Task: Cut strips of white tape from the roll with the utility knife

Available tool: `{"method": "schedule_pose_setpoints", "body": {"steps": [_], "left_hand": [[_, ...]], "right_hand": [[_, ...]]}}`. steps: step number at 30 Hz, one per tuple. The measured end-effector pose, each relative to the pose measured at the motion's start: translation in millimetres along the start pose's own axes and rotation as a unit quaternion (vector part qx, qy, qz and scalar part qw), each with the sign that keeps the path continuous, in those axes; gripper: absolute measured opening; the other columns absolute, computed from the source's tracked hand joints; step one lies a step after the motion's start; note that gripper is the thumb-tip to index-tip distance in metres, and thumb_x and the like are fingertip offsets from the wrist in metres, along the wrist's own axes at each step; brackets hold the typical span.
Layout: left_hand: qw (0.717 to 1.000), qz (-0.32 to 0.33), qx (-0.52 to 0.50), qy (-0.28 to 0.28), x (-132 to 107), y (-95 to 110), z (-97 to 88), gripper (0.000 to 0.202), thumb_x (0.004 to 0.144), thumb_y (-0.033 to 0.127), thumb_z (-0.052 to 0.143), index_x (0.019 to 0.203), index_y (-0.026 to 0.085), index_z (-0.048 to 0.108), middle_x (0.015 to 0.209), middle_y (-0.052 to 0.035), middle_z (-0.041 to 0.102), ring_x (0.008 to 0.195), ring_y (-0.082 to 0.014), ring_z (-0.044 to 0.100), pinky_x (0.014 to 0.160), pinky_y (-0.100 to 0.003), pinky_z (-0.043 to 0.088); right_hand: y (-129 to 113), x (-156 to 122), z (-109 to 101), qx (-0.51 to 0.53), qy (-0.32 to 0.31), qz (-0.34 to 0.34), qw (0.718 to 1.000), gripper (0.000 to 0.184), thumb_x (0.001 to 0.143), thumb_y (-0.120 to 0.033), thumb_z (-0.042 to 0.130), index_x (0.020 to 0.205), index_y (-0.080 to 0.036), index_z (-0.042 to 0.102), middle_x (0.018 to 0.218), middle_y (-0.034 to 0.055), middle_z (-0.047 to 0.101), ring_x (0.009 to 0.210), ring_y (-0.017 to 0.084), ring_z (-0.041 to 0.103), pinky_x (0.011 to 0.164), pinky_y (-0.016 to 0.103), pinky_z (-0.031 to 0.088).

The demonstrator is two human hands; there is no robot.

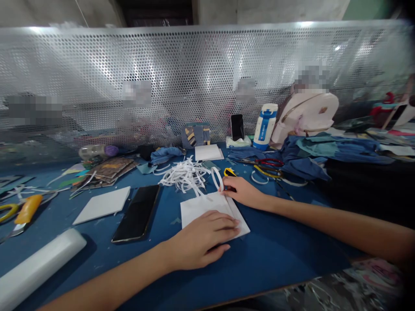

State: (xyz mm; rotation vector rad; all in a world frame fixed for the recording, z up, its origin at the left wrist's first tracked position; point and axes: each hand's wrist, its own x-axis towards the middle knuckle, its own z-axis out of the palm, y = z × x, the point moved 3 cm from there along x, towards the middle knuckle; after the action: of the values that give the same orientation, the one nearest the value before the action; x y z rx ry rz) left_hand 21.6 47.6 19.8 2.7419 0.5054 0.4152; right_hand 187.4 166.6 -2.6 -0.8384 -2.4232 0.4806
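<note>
A white sheet stack (197,208) lies on the blue table (275,250) in front of me. My left hand (202,239) rests flat on its near part, fingers stretched out and pressing it down. My right hand (241,191) sits at the sheet's far right corner, fingers closed on a yellow and black cutter (229,172) whose tip shows past the fingers. A curl of white strip (216,178) stands up right beside that hand.
A heap of white strips (184,175) lies behind the sheet. A dark phone (138,212) and a white board (103,204) lie to the left, a white roll (35,268) at near left. Scissors (269,163), blue cloth (324,151) and a perforated metal screen (194,86) are beyond.
</note>
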Motion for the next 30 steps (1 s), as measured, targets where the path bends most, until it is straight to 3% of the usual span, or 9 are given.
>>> {"method": "schedule_pose_setpoints", "body": {"steps": [13,20,30], "left_hand": [[1.0,0.002,0.001,-0.007,1,-1,-0.5,0.039,0.1,0.02,0.048,0.138,0.015,0.053,0.138,-0.0141,0.059,0.132,-0.025,0.05,0.115,-0.043,0.036],[1.0,-0.001,0.004,-0.008,1,-1,-0.2,0.039,0.099,0.02,0.049,0.138,0.016,0.054,0.137,-0.0134,0.06,0.131,-0.0251,0.051,0.115,-0.043,0.036],[1.0,0.0,-0.003,0.006,0,0,-0.5,0.039,0.098,0.018,0.051,0.136,0.016,0.055,0.136,-0.0129,0.061,0.13,-0.0244,0.052,0.115,-0.041,0.038]], "right_hand": [[7,7,5,0.009,0.011,0.001,1.0,0.004,0.093,-0.015,0.064,0.091,-0.015,0.068,0.092,0.0041,0.064,0.08,0.017,0.06,0.076,0.028,0.045],[9,7,7,0.0,0.02,-0.003,1.0,0.004,0.093,-0.014,0.063,0.092,-0.016,0.067,0.095,0.0054,0.067,0.092,0.021,0.064,0.086,0.033,0.048],[13,7,10,-0.009,0.017,0.014,1.0,0.003,0.092,-0.014,0.065,0.092,-0.016,0.067,0.098,0.0063,0.069,0.093,0.021,0.065,0.086,0.033,0.049]]}}
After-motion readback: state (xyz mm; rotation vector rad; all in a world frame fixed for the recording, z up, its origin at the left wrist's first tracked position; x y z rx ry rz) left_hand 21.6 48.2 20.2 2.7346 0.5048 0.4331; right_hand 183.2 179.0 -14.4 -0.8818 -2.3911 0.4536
